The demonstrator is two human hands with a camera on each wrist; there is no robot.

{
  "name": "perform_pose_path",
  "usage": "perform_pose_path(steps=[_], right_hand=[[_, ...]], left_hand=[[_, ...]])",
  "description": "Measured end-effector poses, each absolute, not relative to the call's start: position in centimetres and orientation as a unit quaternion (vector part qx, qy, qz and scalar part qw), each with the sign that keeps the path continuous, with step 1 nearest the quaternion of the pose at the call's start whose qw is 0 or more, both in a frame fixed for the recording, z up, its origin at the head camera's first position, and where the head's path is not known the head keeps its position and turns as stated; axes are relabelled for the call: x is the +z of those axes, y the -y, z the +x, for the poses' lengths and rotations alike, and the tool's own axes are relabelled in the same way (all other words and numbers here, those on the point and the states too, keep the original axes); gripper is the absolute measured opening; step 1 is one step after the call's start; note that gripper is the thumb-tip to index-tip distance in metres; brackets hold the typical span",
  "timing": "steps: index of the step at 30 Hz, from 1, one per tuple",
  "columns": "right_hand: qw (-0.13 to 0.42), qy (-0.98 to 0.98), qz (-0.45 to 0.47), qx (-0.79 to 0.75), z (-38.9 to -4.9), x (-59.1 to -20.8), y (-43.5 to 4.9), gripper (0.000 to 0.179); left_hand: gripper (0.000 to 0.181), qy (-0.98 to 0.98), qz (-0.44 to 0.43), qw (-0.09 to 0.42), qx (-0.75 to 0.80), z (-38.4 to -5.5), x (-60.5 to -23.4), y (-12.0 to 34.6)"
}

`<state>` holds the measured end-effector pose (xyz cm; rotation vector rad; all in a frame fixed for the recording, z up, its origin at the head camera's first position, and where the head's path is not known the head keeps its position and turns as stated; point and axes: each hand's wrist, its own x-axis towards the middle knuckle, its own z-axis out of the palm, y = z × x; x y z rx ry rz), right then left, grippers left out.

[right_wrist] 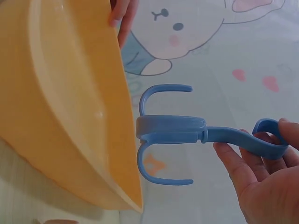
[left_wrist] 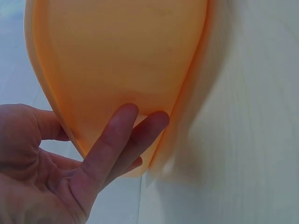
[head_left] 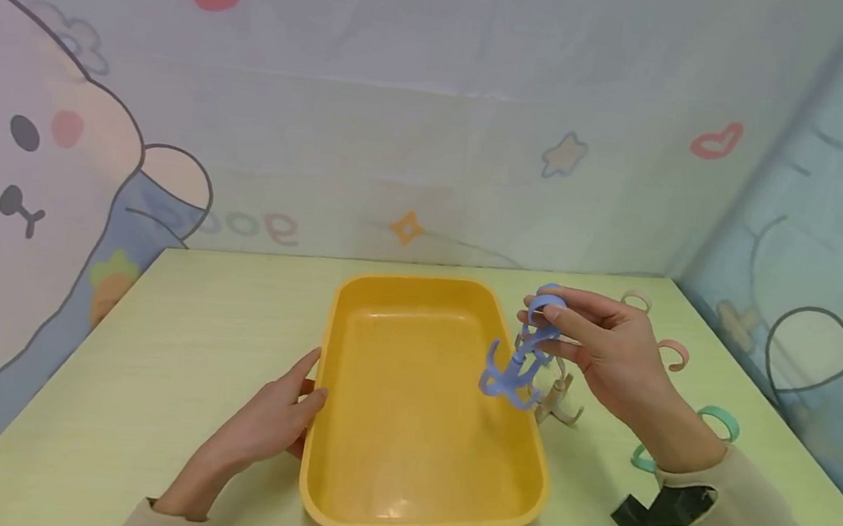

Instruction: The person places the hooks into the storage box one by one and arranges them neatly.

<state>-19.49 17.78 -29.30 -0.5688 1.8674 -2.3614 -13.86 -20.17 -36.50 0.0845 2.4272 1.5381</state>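
A yellow plastic tray (head_left: 422, 430) lies on the table with nothing in it. My left hand (head_left: 268, 421) holds its left edge; in the left wrist view the thumb is at the rim and the fingers (left_wrist: 110, 144) lie along the outer wall. Above the tray's right rim, my right hand (head_left: 613, 351) grips a blue multi-hook hanger (head_left: 513, 375) by its curved top hook. Its several small prongs hang toward the tray, and the right wrist view shows the blue hanger (right_wrist: 170, 129) side-on.
A beige multi-hook hanger (head_left: 556, 400) rests against the tray's right side, partly hidden. Farther right lie a pale hook (head_left: 637, 298), a pink hook (head_left: 675, 354) and a green hanger (head_left: 722, 420), partly behind my right arm. A cartoon-printed cloth (head_left: 433, 130) rises behind the table.
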Motion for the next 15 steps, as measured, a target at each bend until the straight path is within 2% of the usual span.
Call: perform_pose_path(steps=[7, 15], right_hand=[[0.052, -0.639, -0.148, -0.753, -20.9, -29.1, -15.3, 0.024], [0.066, -0.650, -0.148, -0.743, -22.4, -29.3, -13.0, 0.027]], left_hand=[[0.072, -0.837, 0.028, 0.130, 0.530, -13.8, -36.5, 20.1], [0.072, -0.836, 0.019, 0.128, 0.533, -13.6, -36.5, 20.0]])
